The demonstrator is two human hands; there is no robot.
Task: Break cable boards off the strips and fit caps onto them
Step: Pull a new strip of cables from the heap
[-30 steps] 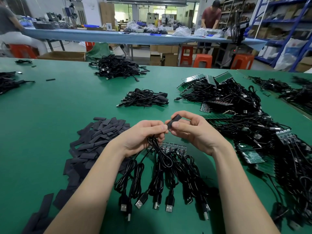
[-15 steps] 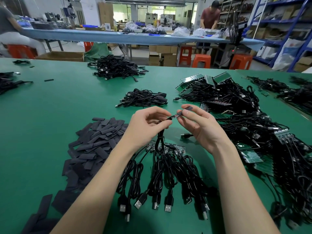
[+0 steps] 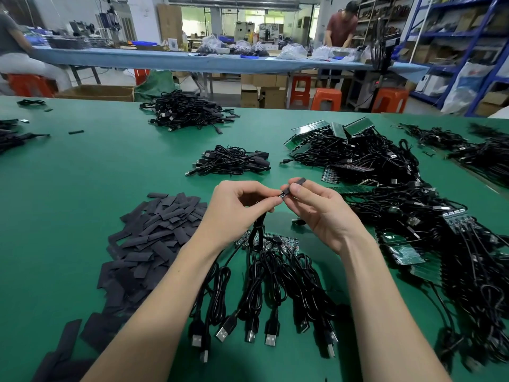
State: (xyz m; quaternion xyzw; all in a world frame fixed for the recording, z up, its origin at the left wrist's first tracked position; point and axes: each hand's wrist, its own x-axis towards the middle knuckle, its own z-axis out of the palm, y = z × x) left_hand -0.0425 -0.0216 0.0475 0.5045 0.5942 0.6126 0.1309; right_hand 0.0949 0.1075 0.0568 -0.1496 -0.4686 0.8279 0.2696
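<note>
Nearest us on the green table, a row of black cables lies fanned out, their silver USB plugs pointing toward our body, while the far ends join a strip of small boards just under our wrists. Above that strip, raised off the table, our hands meet at centre frame. Our left hand has thumb and forefinger pinched shut on the end of one cable, which hangs in a black loop straight down from the grip; the other fingers curl loosely. Our right hand pinches a slim black cap between thumb and forefinger, the cap tilted up to the right, its lower end at the tiny cable board sticking out of our left fingertips. We cannot tell how far the board sits inside the cap. To the left, flat matte black caps lie in a loose heap, with a few strays trailing toward the near edge. To the right, a dense tangle of cables still wired to green strips covers the table. Farther out lie a small bundle of cables and a larger pile. Beyond the table stand orange stools, a long blue bench and blue shelving, with two people at work
</note>
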